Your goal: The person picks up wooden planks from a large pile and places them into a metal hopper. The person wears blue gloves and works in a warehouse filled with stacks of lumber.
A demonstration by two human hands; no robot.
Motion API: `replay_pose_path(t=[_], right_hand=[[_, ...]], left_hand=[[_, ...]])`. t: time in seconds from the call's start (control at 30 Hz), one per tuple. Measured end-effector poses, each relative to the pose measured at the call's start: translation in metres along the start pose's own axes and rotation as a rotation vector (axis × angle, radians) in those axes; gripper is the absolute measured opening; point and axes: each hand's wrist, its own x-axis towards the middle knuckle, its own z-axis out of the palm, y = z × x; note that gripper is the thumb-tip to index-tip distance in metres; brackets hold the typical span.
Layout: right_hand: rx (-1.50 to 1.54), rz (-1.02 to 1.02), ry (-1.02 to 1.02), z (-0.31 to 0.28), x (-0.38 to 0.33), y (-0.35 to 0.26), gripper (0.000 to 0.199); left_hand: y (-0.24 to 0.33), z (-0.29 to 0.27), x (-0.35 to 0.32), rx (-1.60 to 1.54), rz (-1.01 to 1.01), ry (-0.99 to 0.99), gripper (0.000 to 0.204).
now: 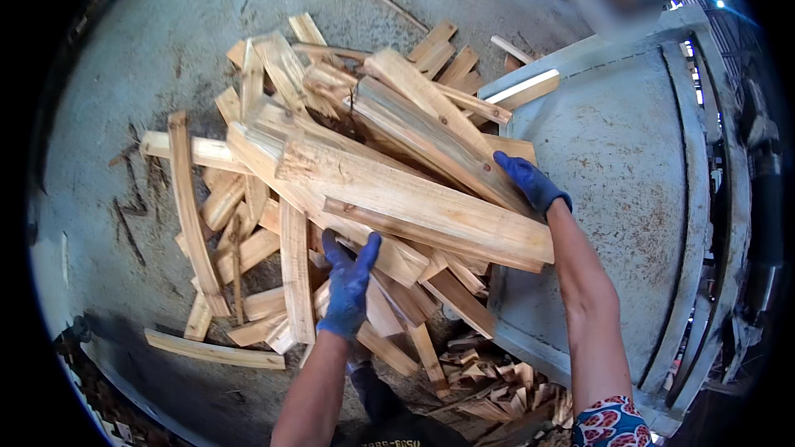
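Head view, looking down: two bare forearms reach from the lower edge, both hands in blue gloves. The left hand point(348, 285) presses open-fingered up against the underside of a long pale split wooden plank point(414, 203), its grip apart rather than closed. The right hand point(530, 182) curls over the plank's far edge, grip clamped on it. The plank lies atop a loose pile of rough pale wood offcuts point(273, 257) on a grey concrete floor point(149, 50), just beside a worn grey metal table point(613, 165).
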Motion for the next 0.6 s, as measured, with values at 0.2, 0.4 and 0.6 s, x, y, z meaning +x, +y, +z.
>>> replay_pose_path(t=[0.2, 0.4, 0.6], right_hand=[[-0.175, -0.153, -0.236, 0.030, -0.057, 0.007, 0.050], [-0.460, -0.557, -0.188, 0.068, -0.089, 0.005, 0.083], [-0.043, -0.277, -0.223, 0.099, -0.052, 0.019, 0.074]], left_hand=[[-0.039, 0.002, -0.014, 0.738, 0.120, 0.128, 0.068], [-0.013, 0.004, -0.018, -0.486, -0.197, 0.400, 0.080], [0.003, 0.023, -0.010, -0.330, -0.247, 0.305, 0.101]])
